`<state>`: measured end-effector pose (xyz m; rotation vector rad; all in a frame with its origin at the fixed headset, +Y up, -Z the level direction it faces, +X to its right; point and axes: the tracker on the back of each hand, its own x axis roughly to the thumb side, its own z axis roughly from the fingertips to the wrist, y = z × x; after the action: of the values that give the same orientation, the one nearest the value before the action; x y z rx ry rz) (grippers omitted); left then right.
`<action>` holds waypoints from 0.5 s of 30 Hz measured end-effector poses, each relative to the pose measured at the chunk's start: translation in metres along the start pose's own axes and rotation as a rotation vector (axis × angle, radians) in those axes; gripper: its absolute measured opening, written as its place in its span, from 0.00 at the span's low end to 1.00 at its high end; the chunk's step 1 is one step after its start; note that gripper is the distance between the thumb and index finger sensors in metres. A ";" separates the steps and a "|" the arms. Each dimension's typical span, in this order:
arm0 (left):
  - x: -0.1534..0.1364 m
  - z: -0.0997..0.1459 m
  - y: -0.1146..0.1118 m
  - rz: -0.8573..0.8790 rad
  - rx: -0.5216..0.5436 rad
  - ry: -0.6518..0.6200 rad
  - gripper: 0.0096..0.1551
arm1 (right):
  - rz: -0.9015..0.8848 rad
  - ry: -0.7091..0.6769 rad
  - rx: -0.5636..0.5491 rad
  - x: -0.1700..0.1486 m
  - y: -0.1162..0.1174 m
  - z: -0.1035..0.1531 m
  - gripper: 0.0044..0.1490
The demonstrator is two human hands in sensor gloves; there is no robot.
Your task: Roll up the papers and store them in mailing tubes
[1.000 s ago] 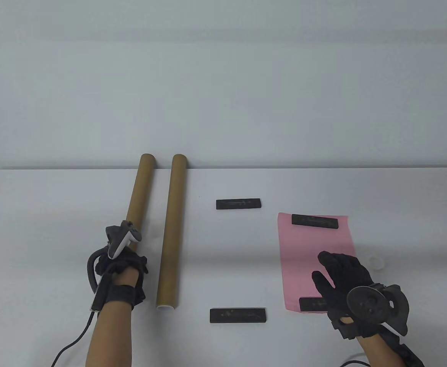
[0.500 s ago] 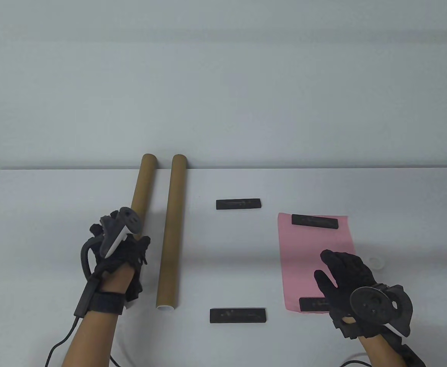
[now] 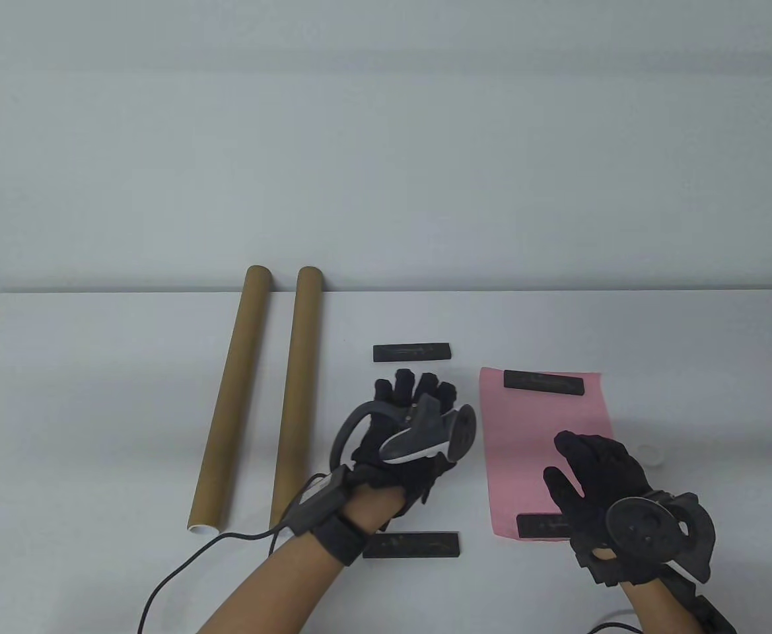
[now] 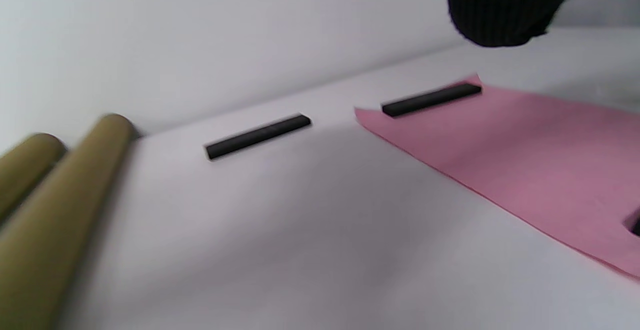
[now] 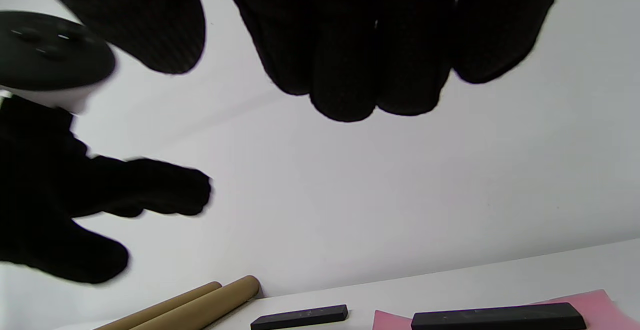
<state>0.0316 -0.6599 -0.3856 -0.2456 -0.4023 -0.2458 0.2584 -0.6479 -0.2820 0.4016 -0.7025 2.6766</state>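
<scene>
tubes point(image 3: 227, 396) side by side, contents unseen; both hands point(image 3: 412, 429) w/ fingers spread, holding nothing.

The left hand point(image 3: 412, 436) has left the left tube point(image 3: 230, 396) and crossed rightward over the right tube point(image 3: 296, 396). It now hovers with fingers spread just left of the pink paper point(image 3: 531, 436). The left tube lies bare.
</scene>
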 end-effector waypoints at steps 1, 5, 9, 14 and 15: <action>0.009 -0.010 -0.004 0.004 -0.029 -0.015 0.60 | -0.001 0.001 0.000 0.000 0.000 0.000 0.40; 0.047 -0.060 -0.031 0.013 -0.166 -0.036 0.61 | 0.003 0.000 -0.001 -0.001 -0.001 0.000 0.40; 0.075 -0.091 -0.056 -0.026 -0.291 -0.058 0.62 | 0.003 -0.001 0.003 -0.001 0.000 0.000 0.40; 0.077 -0.118 -0.069 0.107 -0.346 -0.065 0.66 | 0.004 -0.007 0.008 0.000 0.000 0.000 0.40; 0.074 -0.123 -0.072 0.117 -0.377 -0.065 0.65 | 0.005 -0.008 0.012 0.000 0.001 0.000 0.40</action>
<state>0.1213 -0.7759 -0.4510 -0.6472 -0.4027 -0.1976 0.2579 -0.6486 -0.2824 0.4148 -0.6907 2.6868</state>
